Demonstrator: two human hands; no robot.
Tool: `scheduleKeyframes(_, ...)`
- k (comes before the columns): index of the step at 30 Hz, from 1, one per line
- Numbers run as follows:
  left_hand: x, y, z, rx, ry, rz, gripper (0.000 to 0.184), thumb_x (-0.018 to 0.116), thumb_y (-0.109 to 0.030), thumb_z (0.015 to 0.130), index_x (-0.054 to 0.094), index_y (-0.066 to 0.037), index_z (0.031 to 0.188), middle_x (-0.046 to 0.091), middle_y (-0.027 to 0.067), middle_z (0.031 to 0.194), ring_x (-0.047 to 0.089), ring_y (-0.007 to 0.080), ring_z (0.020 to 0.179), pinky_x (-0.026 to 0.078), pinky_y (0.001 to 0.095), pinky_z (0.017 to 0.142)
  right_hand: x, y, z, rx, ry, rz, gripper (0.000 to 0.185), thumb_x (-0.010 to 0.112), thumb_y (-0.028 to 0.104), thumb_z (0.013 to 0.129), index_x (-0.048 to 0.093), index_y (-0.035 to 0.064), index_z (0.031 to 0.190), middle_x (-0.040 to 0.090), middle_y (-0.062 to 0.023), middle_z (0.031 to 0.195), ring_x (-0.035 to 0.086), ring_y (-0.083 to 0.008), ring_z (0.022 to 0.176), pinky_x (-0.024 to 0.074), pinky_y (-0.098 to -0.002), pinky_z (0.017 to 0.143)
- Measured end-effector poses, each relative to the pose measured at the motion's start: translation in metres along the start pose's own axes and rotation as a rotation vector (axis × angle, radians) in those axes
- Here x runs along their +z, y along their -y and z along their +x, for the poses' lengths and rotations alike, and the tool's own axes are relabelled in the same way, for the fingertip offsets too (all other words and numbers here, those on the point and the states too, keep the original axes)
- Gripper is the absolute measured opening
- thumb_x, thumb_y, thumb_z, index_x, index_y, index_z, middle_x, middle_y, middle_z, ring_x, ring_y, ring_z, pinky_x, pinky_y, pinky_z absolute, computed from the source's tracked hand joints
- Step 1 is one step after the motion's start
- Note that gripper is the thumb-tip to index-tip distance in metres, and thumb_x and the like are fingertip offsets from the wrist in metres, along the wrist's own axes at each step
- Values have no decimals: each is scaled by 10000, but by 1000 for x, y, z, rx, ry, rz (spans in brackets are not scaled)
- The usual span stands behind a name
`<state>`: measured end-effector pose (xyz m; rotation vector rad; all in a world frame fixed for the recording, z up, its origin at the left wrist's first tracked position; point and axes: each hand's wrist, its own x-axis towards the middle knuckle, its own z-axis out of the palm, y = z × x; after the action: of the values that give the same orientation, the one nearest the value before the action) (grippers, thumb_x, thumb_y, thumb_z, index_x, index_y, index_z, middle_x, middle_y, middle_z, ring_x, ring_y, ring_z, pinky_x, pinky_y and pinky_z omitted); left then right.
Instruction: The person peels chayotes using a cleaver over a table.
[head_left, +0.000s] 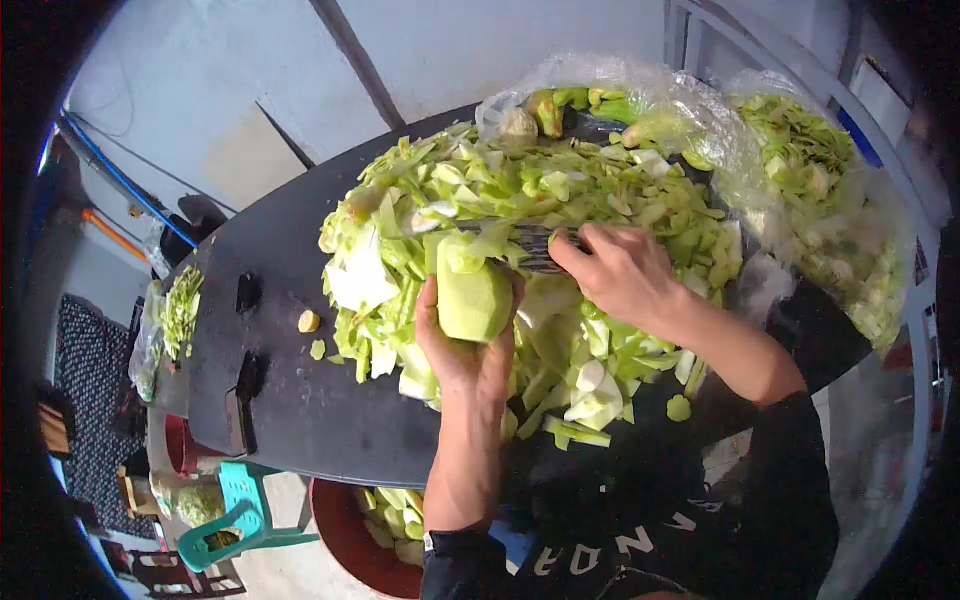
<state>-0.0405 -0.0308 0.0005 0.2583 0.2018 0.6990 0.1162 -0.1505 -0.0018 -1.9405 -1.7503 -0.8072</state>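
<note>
A peeled pale green vegetable (476,303) rests in my left hand (468,345), with the fingers wrapped round its sides. My right hand (622,272) is closed on the handle end of a knife (535,247), whose blade reaches left to the top of the vegetable. Pieces of green peel cover part of the blade and the vegetable's upper end. Around and beyond both hands spreads a large heap of green and white peelings (560,185) on the dark table (300,420).
Clear plastic bags (830,210) of greens lie at the right. A red tub (345,530) with pale green pieces stands below the table's near edge. Beside it is a teal stool (245,515). A dark flat object (240,420) and a small yellowish piece (309,321) lie on the table's left part.
</note>
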Motion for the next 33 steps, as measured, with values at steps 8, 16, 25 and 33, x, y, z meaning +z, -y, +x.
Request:
scheduleKeyframes(8,-1,-2,3,79,-67,75,428,470,-419,952,584,-79,1185,644,104,1121,605,247,1045,457,382,961,-13,21,4,-174,-149,55,188,595,121,741,610,89,925,469,-16,651,568,-165,544,487,-297,445)
scheduleKeyframes(16,-7,0,-1,32,-10,187,455,500,-419,934,595,-69,1209,668,123,1100,636,257,1019,503,395,913,-21,44,3,-382,-308,3,135,613,148,738,612,118,870,410,20,634,500,-115,525,428,-232,427)
scheduleKeyframes(25,-5,-7,-2,-17,-62,171,500,495,-443,908,578,-47,1202,641,146,1132,606,305,1043,469,431,944,-22,26,8,-282,-261,99,159,607,156,741,617,109,892,463,0,638,571,-135,537,488,-276,453)
scheduleKeyframes(33,0,-4,-2,31,90,211,433,553,-353,899,564,-58,1215,638,135,1123,626,289,1007,513,503,864,-7,0,8,-11,-100,-8,148,598,125,776,594,102,922,488,-42,636,612,-225,545,489,-326,435)
